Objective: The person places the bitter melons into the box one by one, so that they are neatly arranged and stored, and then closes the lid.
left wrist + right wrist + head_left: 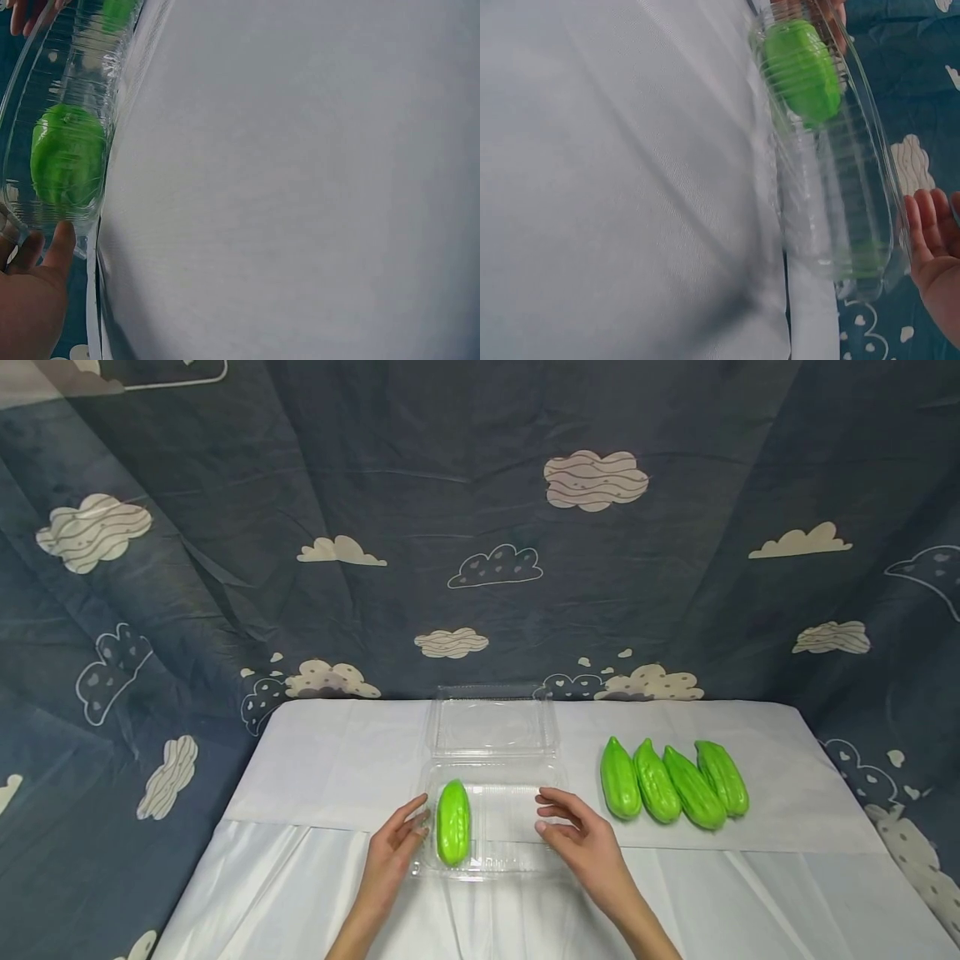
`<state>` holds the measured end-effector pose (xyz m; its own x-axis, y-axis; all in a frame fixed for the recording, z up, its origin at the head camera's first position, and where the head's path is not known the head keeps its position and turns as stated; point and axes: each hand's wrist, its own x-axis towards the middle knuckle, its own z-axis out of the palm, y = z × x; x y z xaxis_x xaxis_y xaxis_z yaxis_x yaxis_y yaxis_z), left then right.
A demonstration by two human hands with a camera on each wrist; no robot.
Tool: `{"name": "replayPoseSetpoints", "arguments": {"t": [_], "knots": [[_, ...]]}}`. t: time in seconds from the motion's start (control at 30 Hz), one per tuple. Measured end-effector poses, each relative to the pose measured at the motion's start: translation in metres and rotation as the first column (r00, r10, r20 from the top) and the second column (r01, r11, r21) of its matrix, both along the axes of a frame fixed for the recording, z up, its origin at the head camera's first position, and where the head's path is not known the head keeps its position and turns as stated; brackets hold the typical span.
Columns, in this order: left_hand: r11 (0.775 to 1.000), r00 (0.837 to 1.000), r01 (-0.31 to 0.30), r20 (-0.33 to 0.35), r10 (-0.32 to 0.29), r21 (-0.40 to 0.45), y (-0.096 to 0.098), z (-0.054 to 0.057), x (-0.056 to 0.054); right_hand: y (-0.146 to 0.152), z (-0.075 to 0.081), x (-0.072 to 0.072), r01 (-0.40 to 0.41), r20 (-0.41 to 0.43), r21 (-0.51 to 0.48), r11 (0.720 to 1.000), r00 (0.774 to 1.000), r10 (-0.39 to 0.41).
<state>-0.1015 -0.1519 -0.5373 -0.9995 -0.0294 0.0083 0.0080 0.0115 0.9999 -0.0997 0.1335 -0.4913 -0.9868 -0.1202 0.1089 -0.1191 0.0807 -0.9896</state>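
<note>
A clear plastic clamshell box lies on the white cloth with its lid folded back. In its left part rests a bright green, ridged vegetable like a bitter melon, pointed at the far end. My left hand is at the box's left edge, its relaxed fingertips against the plastic in the left wrist view. On the other side, my right hand hovers by the right edge with loosely bent fingers and nothing in them. The right wrist view shows the right fingers beside the rim.
Several more green bitter melons lie side by side on the cloth to the right of the box. White cloth covers the table. A dark blue curtain with cloud prints hangs behind and along both sides.
</note>
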Motion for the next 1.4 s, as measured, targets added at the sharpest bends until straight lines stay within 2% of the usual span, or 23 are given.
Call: {"name": "replayPoseSetpoints", "arguments": {"t": [0.27,0.43,0.57,0.93,1.23,1.4], "knots": [[1.000,1.000,0.008,-0.002,-0.008,0.013,-0.001,0.001,-0.001,0.012,-0.001,0.006,0.053,-0.087,0.058,0.997,0.995,-0.048],[1.000,1.000,0.008,-0.004,-0.008,0.015,-0.001,0.000,-0.001,0.021,-0.003,0.008,0.130,-0.171,0.096,0.987,0.979,-0.112],[1.000,1.000,0.004,0.009,-0.004,-0.001,-0.001,0.001,0.000,0.030,-0.005,0.011,0.189,-0.200,0.113,0.975,0.966,-0.164],[1.000,1.000,-0.002,0.016,0.002,-0.001,-0.001,0.000,0.000,0.060,-0.010,0.016,0.294,-0.171,0.239,0.926,0.951,-0.258],[1.000,1.000,-0.010,0.028,0.010,-0.009,-0.001,0.000,0.000,0.089,-0.016,0.014,0.392,-0.196,0.307,0.867,0.918,-0.345],[1.000,1.000,-0.006,0.025,0.005,0.010,0.000,0.000,0.000,0.105,-0.019,0.012,0.411,-0.175,0.357,0.839,0.912,-0.372]]}}
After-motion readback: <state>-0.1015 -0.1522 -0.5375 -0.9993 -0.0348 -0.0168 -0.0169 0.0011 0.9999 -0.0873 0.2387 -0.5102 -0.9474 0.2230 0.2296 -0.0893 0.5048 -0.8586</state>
